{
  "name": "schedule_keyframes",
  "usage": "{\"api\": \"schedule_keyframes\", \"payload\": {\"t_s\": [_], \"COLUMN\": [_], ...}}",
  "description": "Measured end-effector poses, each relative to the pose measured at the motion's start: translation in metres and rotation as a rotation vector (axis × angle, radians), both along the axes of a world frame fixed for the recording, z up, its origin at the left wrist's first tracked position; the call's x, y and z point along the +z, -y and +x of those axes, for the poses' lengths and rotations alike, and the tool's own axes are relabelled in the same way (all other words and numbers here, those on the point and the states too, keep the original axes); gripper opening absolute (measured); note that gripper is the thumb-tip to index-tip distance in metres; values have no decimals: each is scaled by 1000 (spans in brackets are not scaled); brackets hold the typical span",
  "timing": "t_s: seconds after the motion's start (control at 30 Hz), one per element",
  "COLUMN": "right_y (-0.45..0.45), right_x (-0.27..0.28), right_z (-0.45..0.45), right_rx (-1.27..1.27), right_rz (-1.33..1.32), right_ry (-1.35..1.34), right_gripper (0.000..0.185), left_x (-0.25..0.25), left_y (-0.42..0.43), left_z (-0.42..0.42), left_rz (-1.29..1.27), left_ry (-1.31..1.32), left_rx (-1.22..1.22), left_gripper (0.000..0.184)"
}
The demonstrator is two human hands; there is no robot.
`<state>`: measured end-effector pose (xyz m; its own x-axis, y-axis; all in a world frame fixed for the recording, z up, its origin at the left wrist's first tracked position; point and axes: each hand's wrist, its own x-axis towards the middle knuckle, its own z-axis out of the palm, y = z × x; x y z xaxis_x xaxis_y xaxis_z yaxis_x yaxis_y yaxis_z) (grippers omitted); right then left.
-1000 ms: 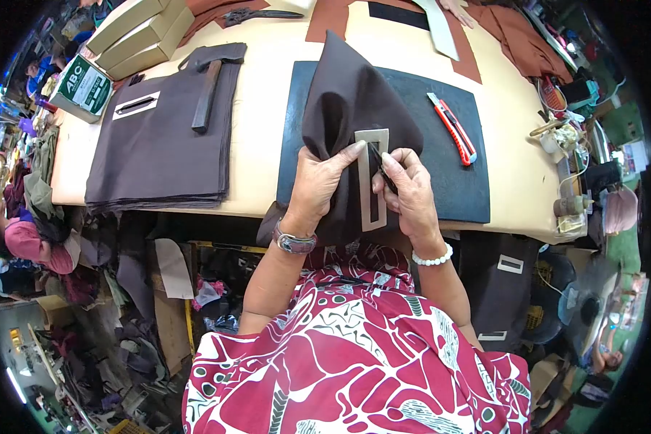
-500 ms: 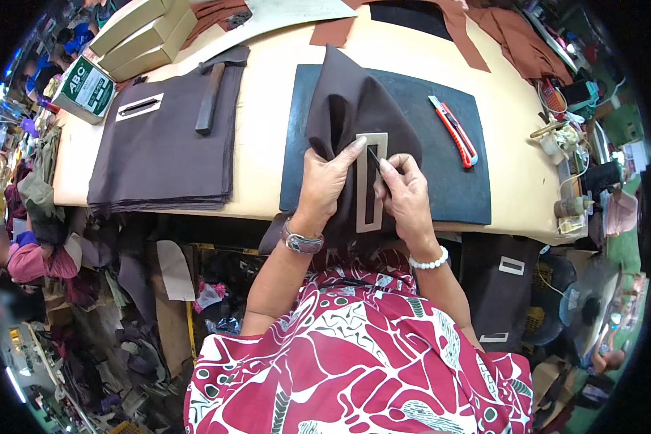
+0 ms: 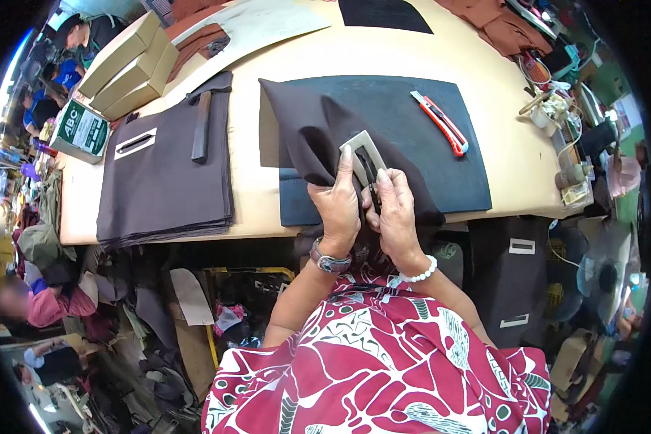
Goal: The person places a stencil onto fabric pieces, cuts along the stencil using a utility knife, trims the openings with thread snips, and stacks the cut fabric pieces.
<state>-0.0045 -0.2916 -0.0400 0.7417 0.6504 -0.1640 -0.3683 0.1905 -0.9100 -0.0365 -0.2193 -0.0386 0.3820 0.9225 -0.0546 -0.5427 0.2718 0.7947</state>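
A dark brown sheet of fabric or thin leather [image 3: 325, 119], bunched up in folds, is held over the near part of a dark cutting mat [image 3: 452, 181]. On it is a beige rectangular frame [image 3: 356, 143] around a long dark slot. My left hand [image 3: 338, 210] grips the sheet at the frame's left side, thumb pressed on the beige border. With thumb and fingers closed, my right hand [image 3: 392, 213] pinches dark material at the slot's lower right. The fingertips partly hide what lies between them. A red utility knife [image 3: 441, 124] rests on the mat, apart from both hands.
At the left lies a stack of dark brown sheets [image 3: 166, 188] with a dark bar [image 3: 202, 130] on top. Behind it are cardboard boxes [image 3: 126, 65] and a green-and-white box [image 3: 79, 132]. Thread spools [image 3: 573, 174] stand at the right edge. People work at far left.
The sheet has turned, so its frame leans up-left instead of standing nearly upright, and its lower part is bent out of sight. Both hands moved slightly nearer me, still gripping. The camera view shifted.
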Motion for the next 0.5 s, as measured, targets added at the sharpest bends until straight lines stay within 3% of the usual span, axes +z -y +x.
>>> {"api": "schedule_keyframes", "payload": {"t_s": [0.5], "right_y": [0], "right_x": [2], "right_z": [4], "right_rx": [-83], "right_rz": [109], "right_ry": [-14], "right_gripper": [16], "left_x": [-5], "left_y": [8], "left_z": [-1], "left_rz": [42], "left_ry": [60], "left_rx": [-55], "left_gripper": [14]}}
